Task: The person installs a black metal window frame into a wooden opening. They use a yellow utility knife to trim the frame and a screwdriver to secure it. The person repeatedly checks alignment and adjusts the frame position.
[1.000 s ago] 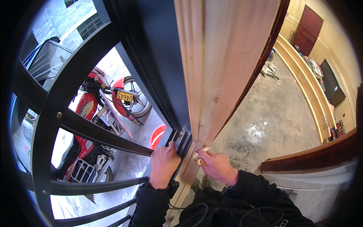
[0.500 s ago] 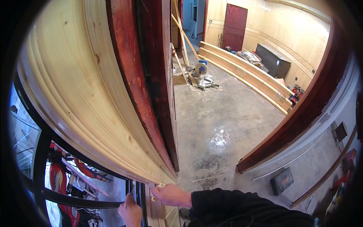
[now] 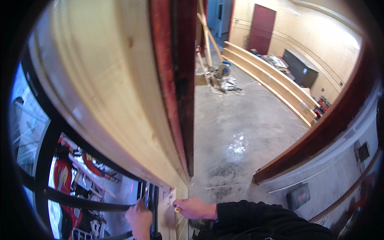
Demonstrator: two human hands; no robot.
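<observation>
Both hands [image 3: 168,214] against pale wooden door frame [image 3: 120,100], black grille [image 3: 80,200] alongside.

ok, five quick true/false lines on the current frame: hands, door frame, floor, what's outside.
1. The left hand grips a black metal bar by the window. True.
2. The right hand rests flat on the concrete floor. False: it is up at the pale wooden frame, pinching something small and yellowish.
3. A red motorcycle stands outside behind the black bars. True.
4. The far door is bright blue. False: it is dark red.
5. Long pale boards lie along the far wall. True.
</observation>
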